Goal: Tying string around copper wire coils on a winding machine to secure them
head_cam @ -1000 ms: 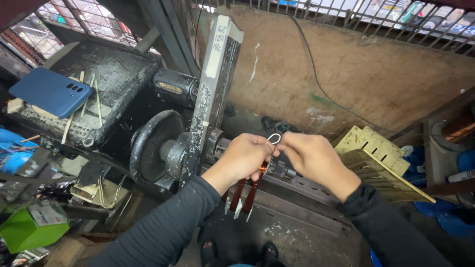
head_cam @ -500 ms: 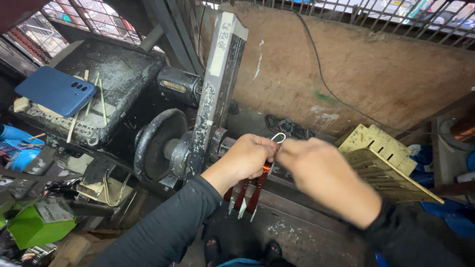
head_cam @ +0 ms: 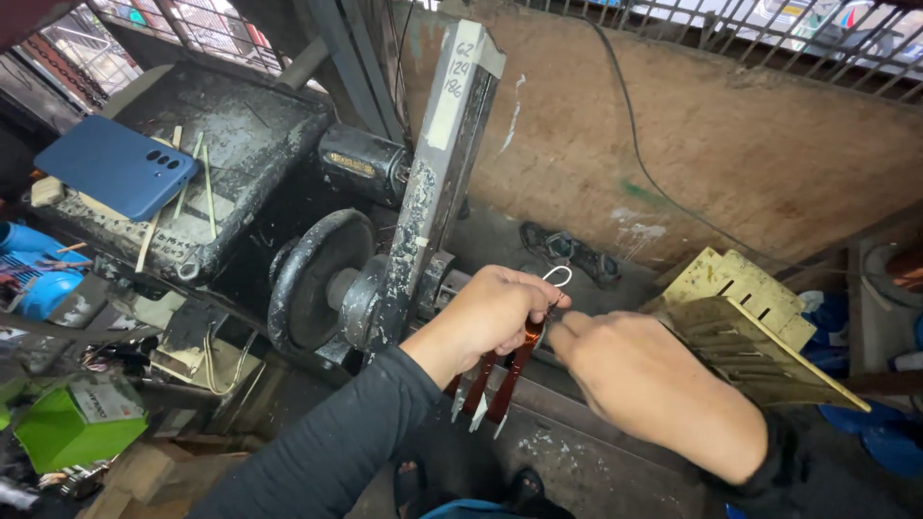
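We see both hands at centre frame, in front of the winder.

Left hand (head_cam: 495, 317): fingers clamped on a copper coil (head_cam: 510, 370), reddish-brown, hanging down from the fist with pale sleeved leads at its lower end. A white wire loop (head_cam: 558, 276) sticks up just above the thumb.

Right hand (head_cam: 654, 384): just right of the left, its fingers drawn together and meeting the coil's top at the left thumb. We cannot tell whether they pinch the wire or only touch it.

Coil sits centre frame, slightly below middle, between the two hands and in front of the winder's flywheel (head_cam: 312, 288).

Around it:
- Upright grey metal bar (head_cam: 437, 183), paint-chipped, runs from upper centre down to the flywheel hub.
- Dark motor (head_cam: 361, 163) behind the bar, upper centre-left.
- Grimy bench (head_cam: 250, 135) at upper left carries a blue phone (head_cam: 117, 165), back up, and a few thin sticks (head_cam: 197, 187) beside it.
- Yellow slotted former (head_cam: 750, 327) at right, just behind the right hand.
- Green box (head_cam: 77, 428) at lower left; we cannot see inside it.
- Blue tub (head_cam: 43, 288) at the left edge, contents too cluttered to tell.
- Black cable (head_cam: 663, 187) runs down the brown wall (head_cam: 750, 144) at upper right.
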